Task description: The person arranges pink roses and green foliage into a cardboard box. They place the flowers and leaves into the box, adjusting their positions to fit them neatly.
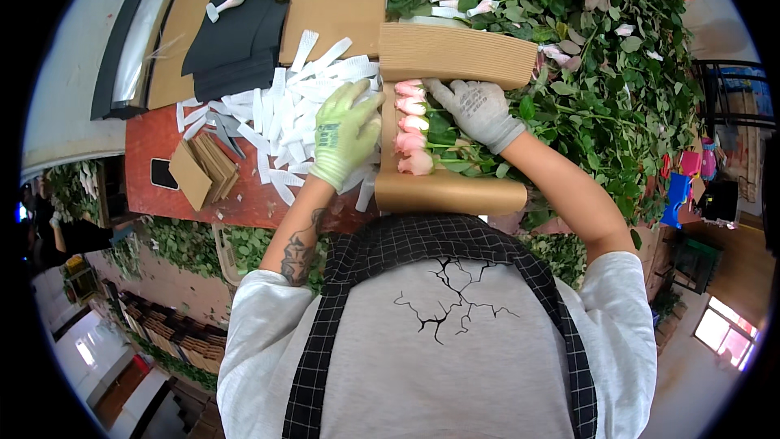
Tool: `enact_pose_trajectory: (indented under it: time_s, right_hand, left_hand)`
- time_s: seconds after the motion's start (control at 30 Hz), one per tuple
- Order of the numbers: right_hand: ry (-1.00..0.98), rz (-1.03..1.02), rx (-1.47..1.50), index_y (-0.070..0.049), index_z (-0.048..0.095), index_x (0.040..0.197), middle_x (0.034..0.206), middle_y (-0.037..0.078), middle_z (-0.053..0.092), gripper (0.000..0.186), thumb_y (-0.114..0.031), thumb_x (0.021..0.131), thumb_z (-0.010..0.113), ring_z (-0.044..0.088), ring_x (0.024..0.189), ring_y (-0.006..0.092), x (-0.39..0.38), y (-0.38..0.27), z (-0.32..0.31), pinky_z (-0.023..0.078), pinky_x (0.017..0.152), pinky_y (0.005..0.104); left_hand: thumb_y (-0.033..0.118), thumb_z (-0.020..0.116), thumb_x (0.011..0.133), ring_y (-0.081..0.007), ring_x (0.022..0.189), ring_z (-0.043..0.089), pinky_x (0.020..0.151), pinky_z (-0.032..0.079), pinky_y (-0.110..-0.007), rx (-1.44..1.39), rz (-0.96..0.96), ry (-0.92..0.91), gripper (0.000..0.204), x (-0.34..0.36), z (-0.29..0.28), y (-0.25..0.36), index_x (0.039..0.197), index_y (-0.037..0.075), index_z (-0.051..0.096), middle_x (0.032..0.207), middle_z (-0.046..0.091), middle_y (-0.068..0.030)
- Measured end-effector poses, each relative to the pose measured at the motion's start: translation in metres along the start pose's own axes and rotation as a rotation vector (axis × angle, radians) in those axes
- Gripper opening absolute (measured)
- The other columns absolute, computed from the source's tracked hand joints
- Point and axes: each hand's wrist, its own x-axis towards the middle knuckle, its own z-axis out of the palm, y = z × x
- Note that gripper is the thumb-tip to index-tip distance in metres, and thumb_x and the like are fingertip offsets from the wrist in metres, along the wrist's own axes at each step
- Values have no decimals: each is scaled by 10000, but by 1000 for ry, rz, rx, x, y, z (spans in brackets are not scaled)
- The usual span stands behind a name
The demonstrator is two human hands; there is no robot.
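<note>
Several pink roses [413,125] lie in a column on a sheet of brown corrugated cardboard [455,53], heads to the left and leafy stems to the right. The sheet's far end is folded up beyond them, and its near end [451,193] curls up close to my apron. My left hand [345,132], in a pale green glove, rests at the sheet's left edge beside the roses, fingers stretched out. My right hand [475,111], in a grey glove, lies over the stems by the farthest rose, index finger extended toward it. No object shows in either hand.
White mesh sleeves [301,106] are heaped left of the roses, with grey scissors [226,132], cardboard pieces [203,169] and a phone [164,174] nearby. Black sheets [240,28] lie far left. A large pile of leafy rose stems [601,89] covers the right side.
</note>
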Motion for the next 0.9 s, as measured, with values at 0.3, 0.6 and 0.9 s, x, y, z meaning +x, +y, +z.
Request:
enact_pose_trajectory:
  time_s: [0.3, 0.6, 0.9]
  right_hand:
    - [31, 34, 5, -246, 467, 1401, 854, 51, 657, 495, -168, 913, 487, 687, 757, 214, -3, -1, -1, 540, 602, 374]
    - [-3, 51, 24, -254, 498, 1390, 857, 39, 642, 540, -138, 863, 530, 674, 776, 210, -5, -1, -3, 524, 635, 365]
    - [5, 39, 40, -235, 507, 1379, 857, 41, 637, 530, -140, 858, 532, 673, 752, 213, -4, 0, -5, 527, 622, 372]
  left_hand:
    - [281, 660, 796, -461, 1325, 395, 1095, 318, -521, -12, -60, -157, 557, 0, 14, 1, 1343, 196, 596, 1447, 449, -210]
    - [305, 655, 786, -482, 1328, 381, 1086, 329, -535, -53, -23, -214, 636, 1, 23, -12, 1406, 244, 525, 1477, 415, -200]
    - [301, 736, 731, -473, 1287, 432, 1058, 376, -510, -22, 34, -185, 644, -4, 10, -2, 1343, 182, 579, 1422, 468, -204]
